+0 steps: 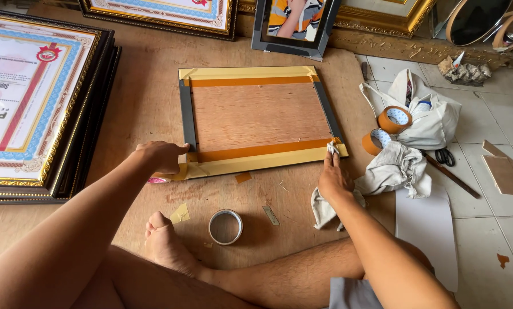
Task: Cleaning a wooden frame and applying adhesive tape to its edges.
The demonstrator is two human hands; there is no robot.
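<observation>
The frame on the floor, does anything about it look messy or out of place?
Slightly. Loose tape scraps lie on the board near the person's foot, off the frame back. The left hand and right hand press the frame's near corners.

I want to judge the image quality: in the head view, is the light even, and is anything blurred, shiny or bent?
Head view: light is soft and even, with only faint shadows under the left hand and right hand; the picture frame back is sharp; a mild sheen shows on the tape ring; the stacked certificates at the edge look slightly stretched.
</observation>
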